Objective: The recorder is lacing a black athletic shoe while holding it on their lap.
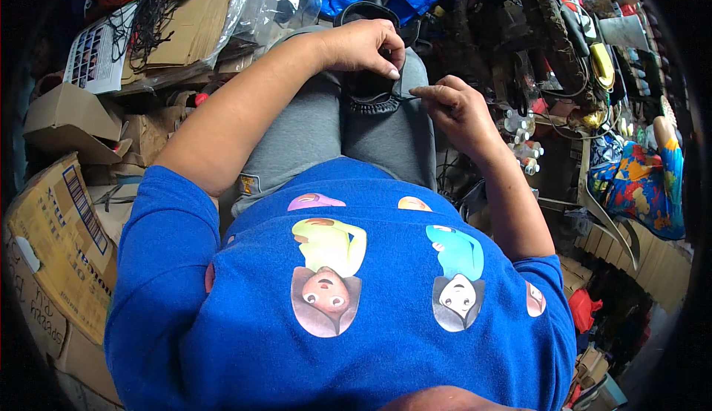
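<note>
The work is judged to be partway through: a puckered edge [374, 107] is already formed at the near end of the black shoe [363, 84], which is rested on the grey trousers [297, 125] between the thighs. The side near the right hand seems to be what is being worked on, but how much is left cannot be judged. The left hand [367, 46] is held over the shoe, its fingers curled down and its thumb set near the edge; whether anything is gripped cannot be told. The right hand [460, 110] is placed just beside the shoe, index finger pointed at it and other fingers bent; no thread or tool can be made out there. Much of the shoe is covered by the left hand, and its inside is lost in shadow
</note>
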Tool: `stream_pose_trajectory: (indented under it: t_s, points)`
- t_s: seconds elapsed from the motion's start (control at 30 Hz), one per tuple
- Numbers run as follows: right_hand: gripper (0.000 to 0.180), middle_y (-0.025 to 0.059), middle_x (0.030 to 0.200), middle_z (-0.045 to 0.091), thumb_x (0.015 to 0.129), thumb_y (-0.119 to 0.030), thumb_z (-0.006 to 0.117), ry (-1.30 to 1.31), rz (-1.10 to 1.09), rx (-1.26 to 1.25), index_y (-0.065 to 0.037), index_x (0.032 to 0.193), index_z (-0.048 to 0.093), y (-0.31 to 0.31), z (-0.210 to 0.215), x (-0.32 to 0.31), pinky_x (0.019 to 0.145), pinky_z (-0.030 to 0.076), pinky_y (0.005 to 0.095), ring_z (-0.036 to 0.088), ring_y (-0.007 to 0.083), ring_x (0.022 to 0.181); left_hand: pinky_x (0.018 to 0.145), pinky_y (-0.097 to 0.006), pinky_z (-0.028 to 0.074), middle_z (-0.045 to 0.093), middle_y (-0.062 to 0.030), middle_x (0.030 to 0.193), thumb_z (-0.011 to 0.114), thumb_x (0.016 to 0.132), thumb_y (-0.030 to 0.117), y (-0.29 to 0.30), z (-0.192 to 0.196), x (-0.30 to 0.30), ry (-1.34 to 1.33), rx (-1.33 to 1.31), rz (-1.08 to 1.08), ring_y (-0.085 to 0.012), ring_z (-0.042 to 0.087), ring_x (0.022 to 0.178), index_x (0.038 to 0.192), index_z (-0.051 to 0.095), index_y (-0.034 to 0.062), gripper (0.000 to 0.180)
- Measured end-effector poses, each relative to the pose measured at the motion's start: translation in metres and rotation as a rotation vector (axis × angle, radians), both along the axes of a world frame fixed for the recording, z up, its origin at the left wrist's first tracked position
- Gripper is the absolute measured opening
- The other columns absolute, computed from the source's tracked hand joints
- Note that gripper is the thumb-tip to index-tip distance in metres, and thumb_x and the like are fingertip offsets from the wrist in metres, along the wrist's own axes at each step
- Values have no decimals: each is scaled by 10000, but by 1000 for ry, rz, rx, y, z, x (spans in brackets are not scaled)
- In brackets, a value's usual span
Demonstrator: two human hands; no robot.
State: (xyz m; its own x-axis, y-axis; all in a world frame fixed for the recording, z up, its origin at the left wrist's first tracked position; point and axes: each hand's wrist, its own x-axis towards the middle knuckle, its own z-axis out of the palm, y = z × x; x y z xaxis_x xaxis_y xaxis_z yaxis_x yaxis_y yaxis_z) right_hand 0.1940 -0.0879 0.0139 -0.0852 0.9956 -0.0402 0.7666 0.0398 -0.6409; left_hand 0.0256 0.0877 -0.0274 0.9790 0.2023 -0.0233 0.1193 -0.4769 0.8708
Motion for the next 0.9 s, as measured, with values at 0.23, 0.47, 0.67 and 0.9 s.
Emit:
stream_pose_trajectory:
  t_s: [0.23,0.47,0.67,0.9]
  points:
    - [283,113,747,571,710,-39,642,-138,-9,-35,-118,974,705,3,9,-5,647,492,354,593,286,703,836,-310,412,498,-67,889,701,736,165,-1,5,5,62,-11,-51,-210,519,914,903,708,101,179]
    - [261,88,804,578,754,-36,642,16,-59,-142,-115,995,701,5,3,2,639,477,312,592,205,692,851,-300,416,509,-63,905,689,712,121,2,8,12,126,-69,-119,-209,517,917,907,723,110,198]
    - [259,84,787,558,758,-26,641,33,-5,-127,-121,990,707,13,1,-2,639,472,303,580,186,696,851,-289,408,492,-49,892,699,713,128,4,4,10,123,-51,-115,-198,503,920,898,729,116,188]
    - [248,39,841,602,780,-18,642,347,-26,-279,-116,994,720,18,-27,19,743,464,265,586,143,837,853,-279,386,444,-39,940,744,690,154,8,-1,4,14,-3,-143,-189,462,951,910,731,124,222]
